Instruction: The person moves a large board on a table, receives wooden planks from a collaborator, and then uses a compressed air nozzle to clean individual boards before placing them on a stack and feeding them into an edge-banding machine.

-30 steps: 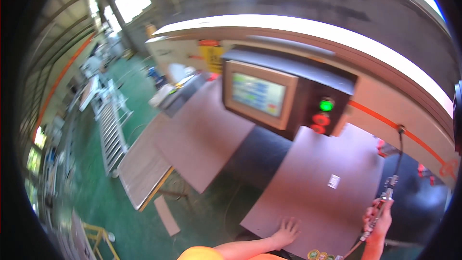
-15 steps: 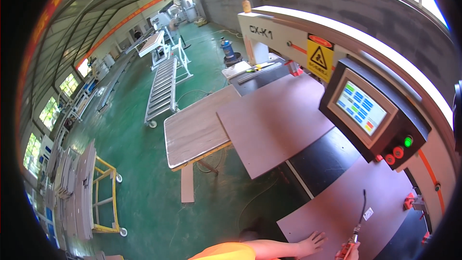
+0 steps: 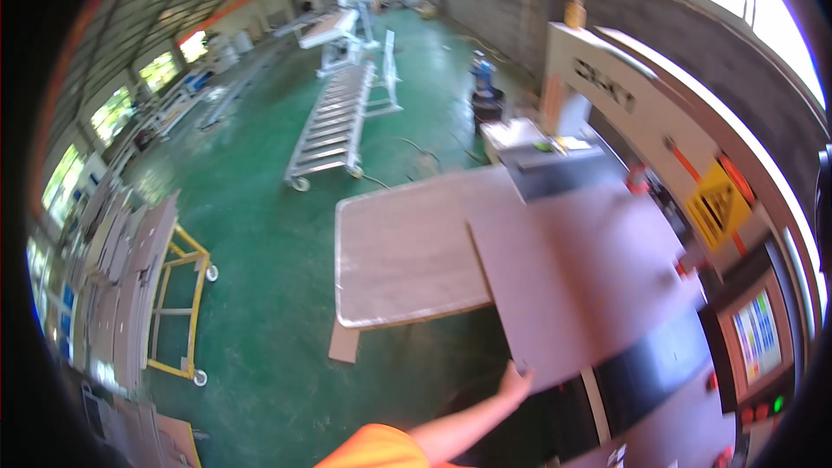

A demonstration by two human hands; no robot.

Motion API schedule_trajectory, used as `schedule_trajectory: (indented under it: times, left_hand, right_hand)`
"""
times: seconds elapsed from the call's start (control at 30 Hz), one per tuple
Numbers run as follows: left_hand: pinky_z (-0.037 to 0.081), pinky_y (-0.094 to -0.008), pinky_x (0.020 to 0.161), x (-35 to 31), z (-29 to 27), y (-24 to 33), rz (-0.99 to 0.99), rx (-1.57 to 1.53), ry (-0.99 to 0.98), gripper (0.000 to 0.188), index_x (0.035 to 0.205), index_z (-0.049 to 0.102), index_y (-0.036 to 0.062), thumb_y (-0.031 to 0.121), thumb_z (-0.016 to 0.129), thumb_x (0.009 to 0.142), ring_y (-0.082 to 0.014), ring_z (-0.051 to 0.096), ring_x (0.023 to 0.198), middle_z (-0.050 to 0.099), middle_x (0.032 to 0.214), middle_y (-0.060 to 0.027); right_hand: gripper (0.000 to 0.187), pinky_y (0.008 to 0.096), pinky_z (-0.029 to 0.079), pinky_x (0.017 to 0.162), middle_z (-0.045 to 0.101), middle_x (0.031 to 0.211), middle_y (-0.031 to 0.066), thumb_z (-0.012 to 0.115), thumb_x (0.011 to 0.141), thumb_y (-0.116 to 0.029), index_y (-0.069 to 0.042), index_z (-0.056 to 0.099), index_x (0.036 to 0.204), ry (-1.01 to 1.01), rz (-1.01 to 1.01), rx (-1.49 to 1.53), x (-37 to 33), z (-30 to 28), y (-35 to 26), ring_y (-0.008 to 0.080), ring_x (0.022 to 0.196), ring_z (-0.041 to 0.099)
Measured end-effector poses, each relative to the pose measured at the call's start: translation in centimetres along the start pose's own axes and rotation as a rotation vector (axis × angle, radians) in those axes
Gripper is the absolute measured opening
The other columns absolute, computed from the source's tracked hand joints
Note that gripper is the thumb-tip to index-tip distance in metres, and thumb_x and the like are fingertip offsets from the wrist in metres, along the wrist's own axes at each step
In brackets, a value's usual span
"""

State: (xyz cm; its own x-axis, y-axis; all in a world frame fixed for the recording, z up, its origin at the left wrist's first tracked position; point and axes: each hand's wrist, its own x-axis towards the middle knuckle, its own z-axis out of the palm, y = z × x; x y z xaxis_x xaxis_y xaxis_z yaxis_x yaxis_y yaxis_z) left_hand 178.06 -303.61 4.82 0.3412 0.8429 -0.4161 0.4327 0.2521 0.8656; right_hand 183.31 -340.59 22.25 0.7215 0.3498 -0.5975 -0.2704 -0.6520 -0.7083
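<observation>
My left hand (image 3: 516, 380) is at the near left corner of a flat mauve-brown panel (image 3: 572, 286), its fingers closed on that corner. The panel lies on the black bed of a machine, and its left edge meets a pale-topped table (image 3: 412, 251). A second mauve-brown panel (image 3: 672, 429) lies nearer to me on the same bed, partly cut off by the lower edge. A small whitish item (image 3: 617, 454) shows on it, too blurred to name. My right hand is out of view.
At the right stands the machine's beam with a touchscreen (image 3: 756, 336) and red clamps. A yellow wheeled rack (image 3: 178, 303) of boards stands at the left. Farther off are a roller conveyor (image 3: 334, 117) and a blue cylindrical device (image 3: 484, 78). A narrow board (image 3: 344, 342) shows below the table.
My left hand has left the nearer panel and reached forward to the farther panel's corner. My right hand, with its red-handled tool, has gone out of view. The view has turned left.
</observation>
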Motion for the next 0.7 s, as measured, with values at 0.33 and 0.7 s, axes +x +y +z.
schedule_trajectory:
  times: [0.33,0.7]
  left_hand:
    - [0.05,-0.0412,0.07,6.0,-10.3,-2.0,0.195,0.052,0.194,0.02,0.099,0.061,0.0074,0.015,0.058,0.08,-0.0323,0.065,0.082,0.065,0.087,-0.0182]
    - [0.048,-0.0283,0.076,7.6,-36.6,-12.0,-0.08,-0.081,0.4,0.036,0.117,0.058,-0.0042,0.012,0.063,0.085,-0.0146,0.06,0.082,0.064,0.101,-0.0063]
  right_hand:
    - [0.043,0.0227,0.027,0.035,0.038,0.051,-0.0053,0.041,0.093,-0.052,-0.015,0.059,0.079,-0.041,0.132,0.297,3.9,6.3,-4.9,0.0089,0.039,0.033]
    - [0.042,0.0311,0.035,0.036,0.051,0.052,0.0048,0.041,0.095,-0.045,-0.011,0.055,0.075,0.29,0.343,0.439,9.7,-4.0,11.7,0.0184,0.047,0.053]
